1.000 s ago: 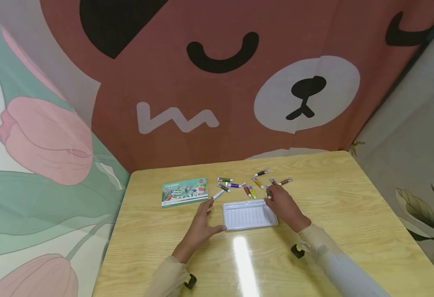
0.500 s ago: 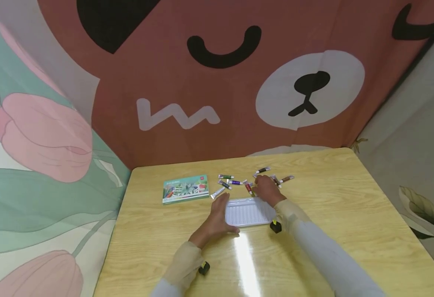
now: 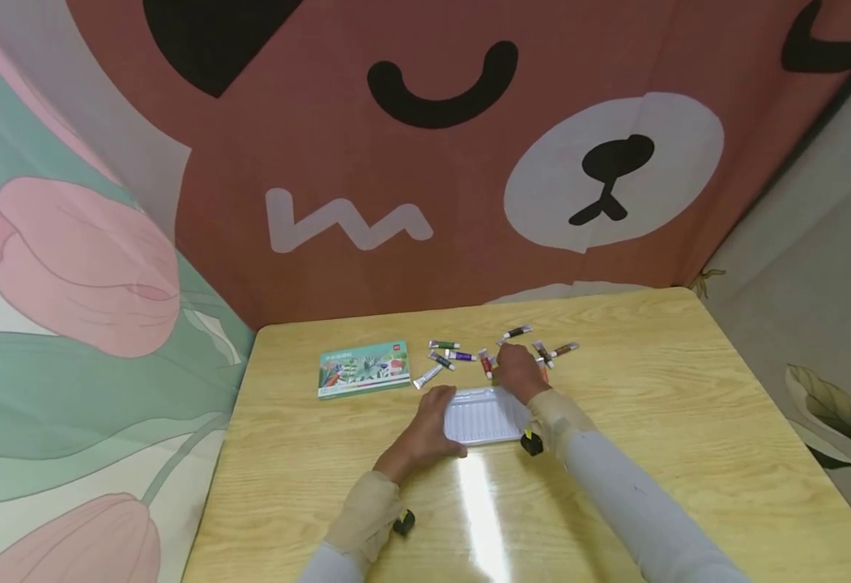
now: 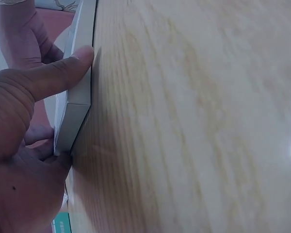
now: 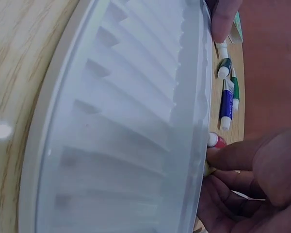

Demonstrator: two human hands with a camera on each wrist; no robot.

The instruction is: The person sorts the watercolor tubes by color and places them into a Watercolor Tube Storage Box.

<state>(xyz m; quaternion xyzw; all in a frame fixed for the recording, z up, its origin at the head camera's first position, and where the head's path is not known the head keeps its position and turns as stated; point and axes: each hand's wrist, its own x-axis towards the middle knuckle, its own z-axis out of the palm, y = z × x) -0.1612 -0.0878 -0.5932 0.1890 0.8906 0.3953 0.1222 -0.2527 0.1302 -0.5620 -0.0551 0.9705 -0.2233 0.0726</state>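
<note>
My left hand (image 3: pixel 425 425) grips the tray (image 3: pixel 485 419) by its left end, presumably for steadiness; my right hand (image 3: pixel 520 372) pinches a yellow tube (image 5: pixel 208 170) beyond its far edge.

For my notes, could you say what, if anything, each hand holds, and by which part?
The left hand grips the white tray by its left end. The right hand seems to pinch a yellow tube; where is hidden.

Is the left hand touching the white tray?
Touching: the left wrist view shows the left hand with its thumb against the wall of the white tray.
</note>
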